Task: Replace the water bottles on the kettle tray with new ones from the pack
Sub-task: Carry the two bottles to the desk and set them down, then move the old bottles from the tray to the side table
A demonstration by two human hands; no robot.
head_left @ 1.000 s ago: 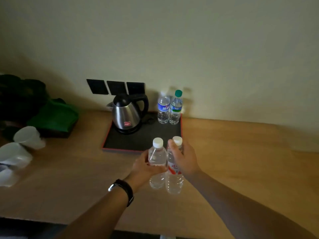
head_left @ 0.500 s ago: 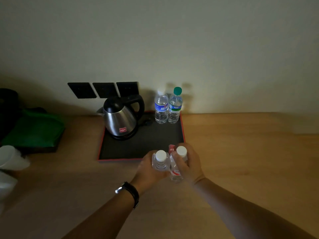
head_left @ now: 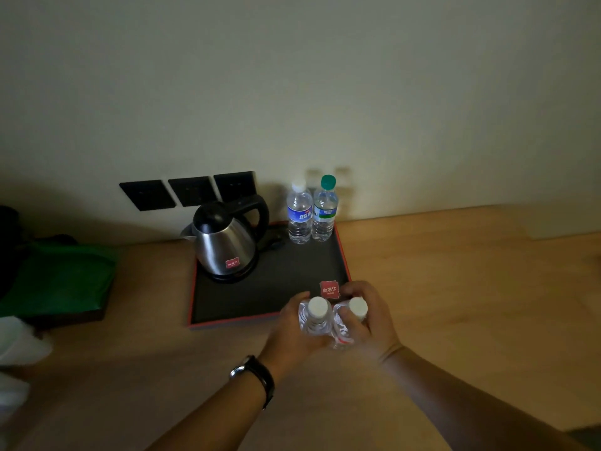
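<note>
A dark tray (head_left: 260, 297) with a red rim lies on the wooden counter against the wall. On it stand a steel kettle (head_left: 224, 245) at the back left and two labelled water bottles at the back right: a white-capped one (head_left: 299, 214) and a green-capped one (head_left: 324, 211). My left hand (head_left: 289, 330) grips a clear white-capped bottle (head_left: 316, 317). My right hand (head_left: 370, 317) grips a second white-capped bottle (head_left: 353, 315) with a red label. Both held bottles stand upright side by side at the tray's front right corner.
Three black wall sockets (head_left: 192, 190) sit behind the kettle. A green cloth bundle (head_left: 61, 275) lies on the counter at left, with white plastic items (head_left: 19, 340) at the left edge. A red logo patch (head_left: 329, 289) marks the tray near my hands.
Both hands have carried the two white-capped bottles forward, from over the counter to the tray's front right corner. My view has come closer and tilted down.
</note>
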